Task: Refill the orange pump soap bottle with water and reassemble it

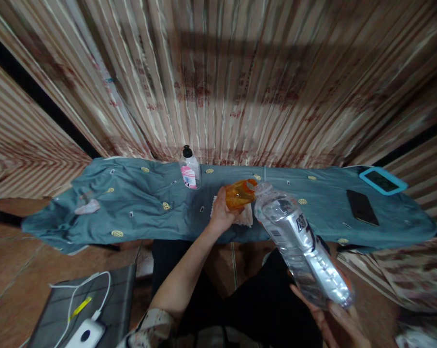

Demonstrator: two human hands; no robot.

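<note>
My left hand [221,216] is wrapped round a small orange translucent bottle [240,193], tilted so its mouth points right. My right hand [336,321] grips the base of a large clear plastic water bottle [300,244] with a black-lettered label. That bottle is tipped, and its open neck [261,187] meets the mouth of the orange bottle. Both are held just above the near edge of a table draped in a teal patterned cloth [138,203]. A white cloth or tissue [245,218] lies on the table under the orange bottle.
A small clear bottle [190,170] with a black cap and pink label stands at the table's back. A dark phone [362,207] and a blue-cased device [382,181] lie at the right. Striped curtains hang behind. A white charger with cable [88,333] rests on a grey surface, lower left.
</note>
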